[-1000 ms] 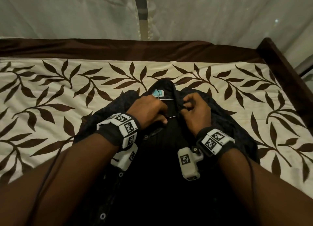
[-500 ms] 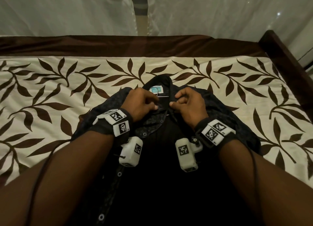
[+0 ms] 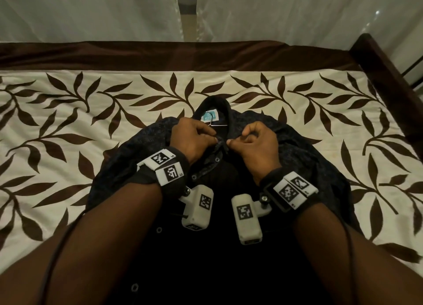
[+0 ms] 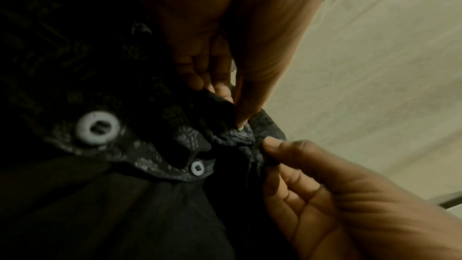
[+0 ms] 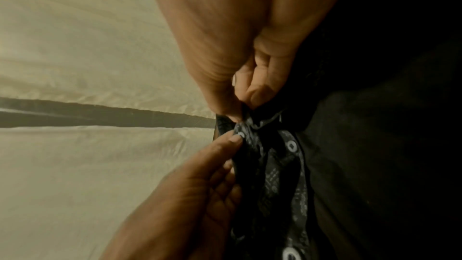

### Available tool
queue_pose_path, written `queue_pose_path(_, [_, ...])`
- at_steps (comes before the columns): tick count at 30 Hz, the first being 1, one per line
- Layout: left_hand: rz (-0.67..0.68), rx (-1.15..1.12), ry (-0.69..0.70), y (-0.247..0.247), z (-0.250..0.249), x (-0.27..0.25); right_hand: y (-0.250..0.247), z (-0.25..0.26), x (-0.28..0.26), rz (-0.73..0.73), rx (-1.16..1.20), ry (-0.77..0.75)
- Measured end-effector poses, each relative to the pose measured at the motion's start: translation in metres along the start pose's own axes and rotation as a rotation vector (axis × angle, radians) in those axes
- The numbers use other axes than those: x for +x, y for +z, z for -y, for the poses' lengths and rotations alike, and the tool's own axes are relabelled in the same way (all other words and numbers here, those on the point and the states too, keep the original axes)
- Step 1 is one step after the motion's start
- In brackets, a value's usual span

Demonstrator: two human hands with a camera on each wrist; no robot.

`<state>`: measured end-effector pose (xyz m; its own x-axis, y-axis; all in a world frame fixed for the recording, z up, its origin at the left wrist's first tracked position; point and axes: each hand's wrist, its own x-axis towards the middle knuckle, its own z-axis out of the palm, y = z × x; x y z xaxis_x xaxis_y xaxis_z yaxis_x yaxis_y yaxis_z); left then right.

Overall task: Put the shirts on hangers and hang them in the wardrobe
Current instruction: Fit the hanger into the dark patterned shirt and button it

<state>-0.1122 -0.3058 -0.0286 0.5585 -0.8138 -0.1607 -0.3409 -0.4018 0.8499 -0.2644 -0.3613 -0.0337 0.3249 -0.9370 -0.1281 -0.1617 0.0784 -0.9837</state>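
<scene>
A dark patterned shirt [image 3: 297, 158] with white buttons [image 4: 97, 128] lies face up on the bed, collar away from me. The hook of a thin wire hanger [image 3: 211, 120] shows at the collar over a teal label [image 3: 209, 117]; the rest of the hanger is hidden inside the shirt. My left hand [image 3: 214, 140] pinches the left front edge just below the collar. My right hand [image 3: 231, 142] pinches the opposite edge, close beside it. In the right wrist view, the left hand's thumb [image 5: 235, 137] presses by the top button [image 5: 241, 135] and the right hand [image 5: 237, 116] pinches the fabric above it.
The bed cover [image 3: 80, 144] is cream with brown leaves, with a brown band [image 3: 160, 55] along its far edge. A dark wooden bed frame [image 3: 389, 80] runs down the right side. Pale netting [image 3: 274, 12] hangs behind the bed.
Both hands have drawn closer together just below the collar, bringing the shirt's two front edges together at the top button. The shirt itself has stayed in place on the bed.
</scene>
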Motion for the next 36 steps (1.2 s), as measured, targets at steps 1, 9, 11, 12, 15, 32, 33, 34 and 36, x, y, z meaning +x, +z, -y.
queue_pose_path(1, [-0.002, -0.015, -0.008, 0.001, -0.001, 0.0, 0.002, 0.0, 0.001, -0.012, -0.023, -0.023])
queue_pose_path(9, [0.109, -0.195, -0.087, 0.001, 0.003, -0.006, 0.006, -0.005, 0.002, 0.02, -0.14, -0.035])
queue_pose_path(11, [0.11, -0.226, -0.108, 0.0, 0.002, -0.007, 0.005, -0.007, 0.001, 0.024, -0.072, -0.006])
queue_pose_path(12, [0.115, -0.236, -0.116, 0.0, 0.001, -0.008, 0.004, -0.007, 0.0, 0.024, -0.033, 0.012])
queue_pose_path(15, [0.137, -0.256, -0.13, 0.001, -0.002, -0.011, 0.003, -0.009, -0.002, 0.026, 0.088, 0.072])
queue_pose_path(32, [0.087, -0.212, -0.135, 0.005, -0.008, -0.011, 0.0, -0.003, -0.008, 0.035, 0.101, 0.0])
queue_pose_path(33, [0.082, -0.217, -0.141, 0.006, -0.008, -0.012, -0.001, -0.003, -0.009, 0.037, 0.098, -0.005])
queue_pose_path(34, [0.073, -0.223, -0.146, 0.006, -0.008, -0.012, -0.002, -0.004, -0.01, 0.042, 0.095, -0.007])
queue_pose_path(36, [0.059, -0.24, -0.154, 0.006, -0.008, -0.011, -0.003, -0.005, -0.012, 0.063, 0.1, 0.004])
